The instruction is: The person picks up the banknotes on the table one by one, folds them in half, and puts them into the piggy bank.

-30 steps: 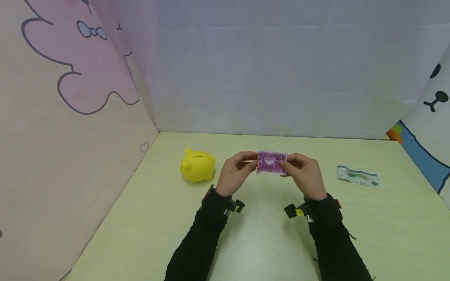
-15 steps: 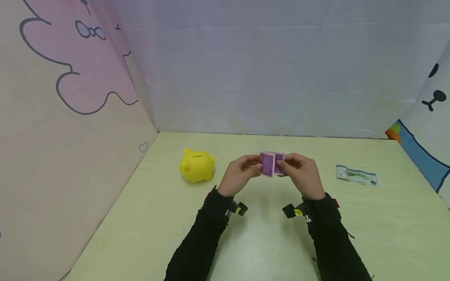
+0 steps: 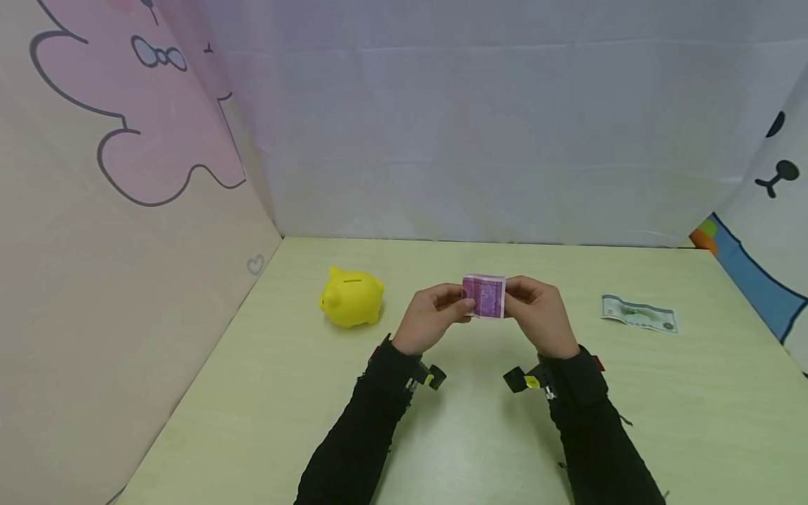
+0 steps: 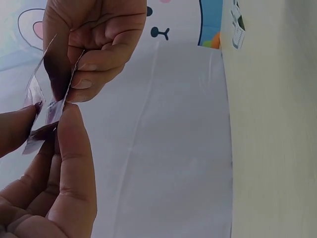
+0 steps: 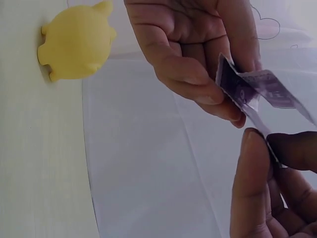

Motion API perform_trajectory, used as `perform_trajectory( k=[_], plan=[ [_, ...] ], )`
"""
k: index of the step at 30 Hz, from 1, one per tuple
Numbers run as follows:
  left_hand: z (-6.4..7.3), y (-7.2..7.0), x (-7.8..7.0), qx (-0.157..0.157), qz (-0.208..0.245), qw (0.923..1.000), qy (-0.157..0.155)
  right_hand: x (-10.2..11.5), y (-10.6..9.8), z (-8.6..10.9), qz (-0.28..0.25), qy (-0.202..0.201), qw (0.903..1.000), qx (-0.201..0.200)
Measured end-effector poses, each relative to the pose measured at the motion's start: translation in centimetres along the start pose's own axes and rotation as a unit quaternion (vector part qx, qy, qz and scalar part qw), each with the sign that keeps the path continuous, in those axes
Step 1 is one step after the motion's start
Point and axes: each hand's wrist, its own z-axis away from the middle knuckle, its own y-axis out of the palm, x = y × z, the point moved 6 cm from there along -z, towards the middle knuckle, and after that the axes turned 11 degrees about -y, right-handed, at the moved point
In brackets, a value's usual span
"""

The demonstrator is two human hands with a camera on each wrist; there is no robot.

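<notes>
Left hand (image 3: 428,319) and right hand (image 3: 541,317) both pinching part-folded purple banknote (image 3: 487,297), raised above surface (image 3: 473,442). From it, head view: yellow piggy bank (image 3: 351,299) at 9 o'clock, green banknote (image 3: 639,314) near 3 o'clock.

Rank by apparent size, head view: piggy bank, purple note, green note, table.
1. Table
2. Piggy bank
3. Purple note and green note: too alike in area to rank; green looks wider, purple taller.
</notes>
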Motion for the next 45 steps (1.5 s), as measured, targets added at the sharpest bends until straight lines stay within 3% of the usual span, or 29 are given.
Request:
perform_trajectory(
  k=[30,45],
  plan=[
    [0.45,-0.27,-0.51,-0.031,0.004,0.9995,0.006,0.31,0.03,0.00,-0.029,-0.003,0.9994,0.016],
    [0.61,-0.50,-0.58,-0.056,-0.014,0.9983,0.006,0.76,-0.80,0.15,-0.077,-0.018,0.9969,0.006]
  ],
)
